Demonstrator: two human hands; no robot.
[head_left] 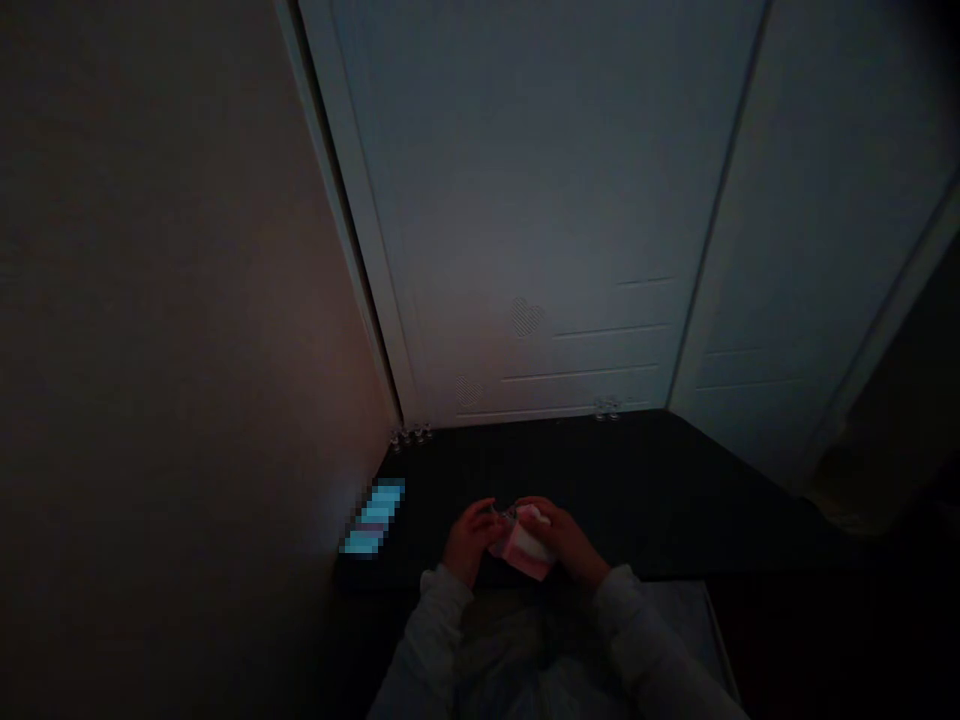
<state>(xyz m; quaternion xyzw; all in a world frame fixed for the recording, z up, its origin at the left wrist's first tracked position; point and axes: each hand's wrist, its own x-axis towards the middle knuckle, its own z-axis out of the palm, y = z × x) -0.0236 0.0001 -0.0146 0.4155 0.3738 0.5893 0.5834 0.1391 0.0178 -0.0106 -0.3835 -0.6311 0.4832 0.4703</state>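
Note:
In dim light, a small pink and white box is held above the near part of a black table. My right hand is wrapped round its right and upper side. My left hand has its fingers closed on a small clear, pinkish item at the box's left side. That item looks like thin plastic, but its exact shape is too dark to tell.
A lit, pixelated screen lies at the table's left edge by the wall. Small clear objects stand at the back left and back centre, against white panels. A pale box-like surface is below the right forearm.

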